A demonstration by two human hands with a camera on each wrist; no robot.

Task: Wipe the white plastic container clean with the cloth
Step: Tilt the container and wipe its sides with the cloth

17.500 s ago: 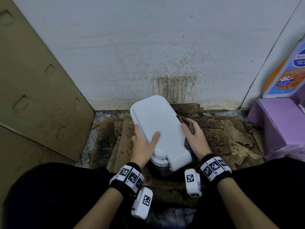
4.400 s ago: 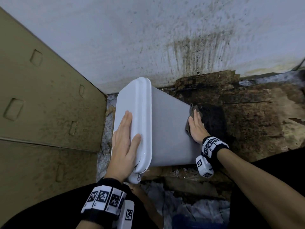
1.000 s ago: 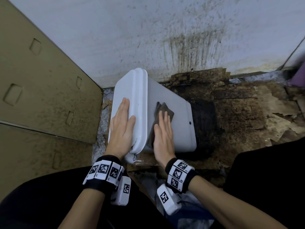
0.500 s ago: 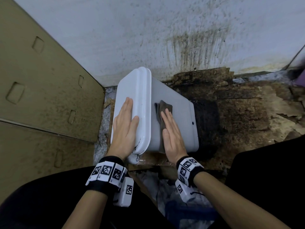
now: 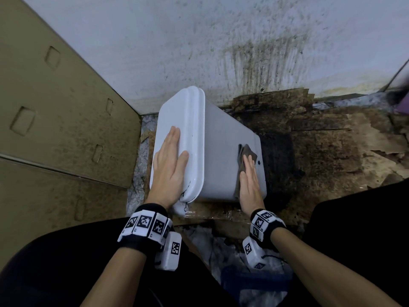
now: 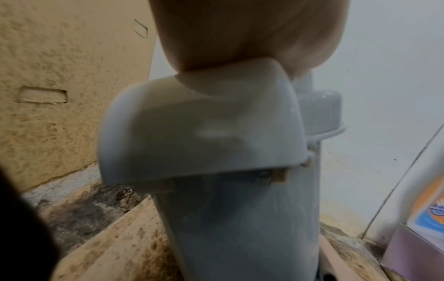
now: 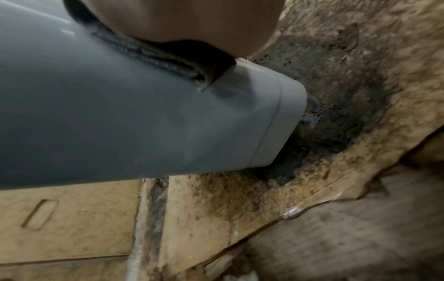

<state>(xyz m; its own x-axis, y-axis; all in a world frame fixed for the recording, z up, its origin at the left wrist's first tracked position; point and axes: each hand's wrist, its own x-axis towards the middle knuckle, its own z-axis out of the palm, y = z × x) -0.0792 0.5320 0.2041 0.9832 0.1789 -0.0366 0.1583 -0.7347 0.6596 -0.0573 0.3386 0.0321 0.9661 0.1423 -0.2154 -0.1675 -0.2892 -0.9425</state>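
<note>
White plastic container lies tipped on its side on the stained cardboard floor, just in front of the dirty wall. Its long axis runs away from the person; the lidded end faces left and the base end faces right, over a dark wet patch.

Left hand: flat on the lid face, fingers straight and together, thumb spread. It presses and braces, gripping nothing.

Right hand: flat on the upturned side wall near the base edge, fingers straight, pressing the dark grey cloth against the plastic. The cloth is folded, and part of it sticks out beyond the fingertips and along the palm's left edge. The right wrist view shows the fold pinned under the palm, close to the rounded base corner.

Key relation: the unwiped length of the side wall lies ahead of the right fingers, along the long axis toward the wall. The right hand is the nearer one to it. A small dark spot sits just right of the fingertips.

Against the frame half a second back: cloth and right hand have shifted rightward, from beside the lid rim to the base edge. Left hand and container are unchanged.

Judgement: side-wall wiping is in progress; other faces probably remain.
</note>
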